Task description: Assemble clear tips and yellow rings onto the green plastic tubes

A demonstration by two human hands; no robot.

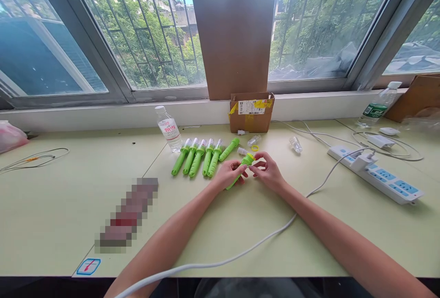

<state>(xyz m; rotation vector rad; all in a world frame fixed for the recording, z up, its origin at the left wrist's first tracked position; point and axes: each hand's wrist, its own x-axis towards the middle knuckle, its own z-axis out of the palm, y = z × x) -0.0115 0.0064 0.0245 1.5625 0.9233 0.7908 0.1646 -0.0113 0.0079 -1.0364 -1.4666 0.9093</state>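
Observation:
My left hand (pixel 229 173) is wrapped round a green plastic handle (pixel 246 160), whose wide end points up and away to the right. At that wide end, my right hand (pixel 268 173) has thumb and fingers pinched close to the rim, where some yellow shows; what the fingertips grip is too small to make out. Just beyond lie a yellow ring (pixel 255 148), a clear plastic cap (pixel 254 140) and a small whitish piece (pixel 242 151). Another green handle (pixel 228 149), without a clear top, lies left of them. Several green sticks with clear tops (pixel 195 159) lie side by side further left.
A small cardboard box (pixel 252 121) stands at the back, near a water bottle (pixel 169 130). Another clear cap (pixel 295 145) lies to the right. A power strip (pixel 376 174) sits farther right, its white cable (pixel 237 250) crossing by my forearms. A pixelated object (pixel 127 215) lies left.

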